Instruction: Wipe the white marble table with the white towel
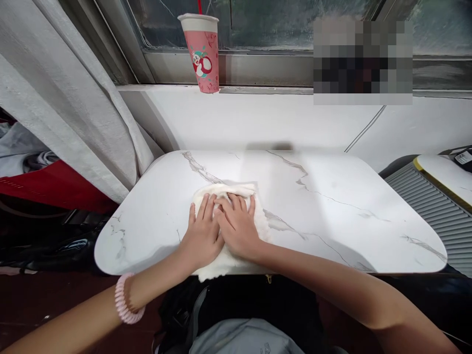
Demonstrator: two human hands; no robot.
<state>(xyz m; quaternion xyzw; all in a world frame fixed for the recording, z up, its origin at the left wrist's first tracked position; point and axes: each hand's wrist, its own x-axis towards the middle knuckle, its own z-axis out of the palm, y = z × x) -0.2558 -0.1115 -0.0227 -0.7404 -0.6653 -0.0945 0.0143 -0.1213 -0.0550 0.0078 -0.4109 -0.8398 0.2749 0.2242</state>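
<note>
Both hands lie flat on a white cloth (229, 231), which serves here as the landmark. The left hand (202, 231) presses its palm on the cloth's left half, fingers straight and close together, gripping nothing; a pink coil band (124, 300) circles that wrist. The right hand (238, 226) lies just beside it, touching it, fingers likewise flat and together on the cloth's right half, with no pinch. The cloth sits on the marble desk (332, 206), left of the middle, and its near end hangs a little over the desk's near edge. Left of the cloth there is a short stretch of bare top before the rounded corner; right of it a wide bare stretch runs to the far rounded corner. Beyond the cloth the top is bare to the back edge at the white sill. Farther back and slightly left, a pink cup (203, 51) stands upright on the sill by the window. Well to the left hangs a grey curtain (62, 93).
</note>
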